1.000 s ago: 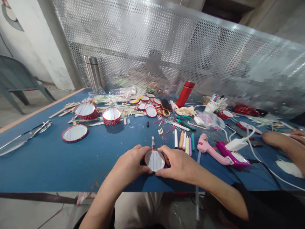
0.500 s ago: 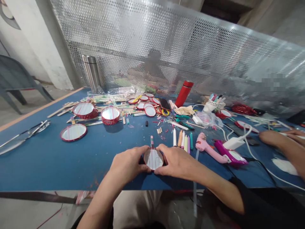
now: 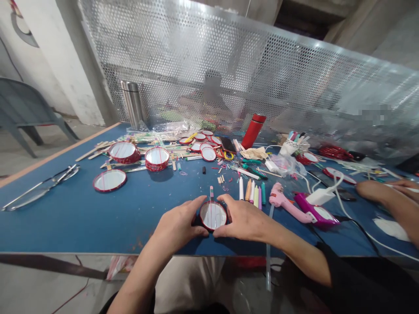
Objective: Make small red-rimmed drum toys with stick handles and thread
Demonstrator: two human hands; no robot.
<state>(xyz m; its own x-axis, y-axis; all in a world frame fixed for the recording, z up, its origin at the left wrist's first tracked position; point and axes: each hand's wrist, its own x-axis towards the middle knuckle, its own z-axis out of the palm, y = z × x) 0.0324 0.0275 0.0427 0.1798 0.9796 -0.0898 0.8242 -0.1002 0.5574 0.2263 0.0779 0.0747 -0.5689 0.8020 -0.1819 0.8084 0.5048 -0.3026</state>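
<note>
In front of me on the blue table (image 3: 157, 231) lies a small hand drum (image 3: 213, 216), white-faced and red-rimmed, with a striped flat stick standing out from its far side. My left hand (image 3: 180, 220) curves round its left edge, thumb near me and forefinger at the far rim. From the other side my right hand (image 3: 244, 218) clasps the right edge in the same way. The rims under my fingers are partly hidden. Several felt-tip pens (image 3: 256, 194) lie just beyond my right hand, with a pink glue gun (image 3: 288, 203) to their right.
More drums (image 3: 109, 180) lie at left, with stacked ones (image 3: 157, 158) behind. Scissors-like metal tongs (image 3: 42, 187) lie far left. A steel flask (image 3: 132, 104) and red flask (image 3: 253, 131) stand by the perforated screen (image 3: 183, 52). White cables (image 3: 342, 205) and another person's arm (image 3: 389, 200) are at right.
The view has shifted slightly, so the left side of the table appears further right. Both hands stay round the drum, with the fingers of my left hand a little looser.
</note>
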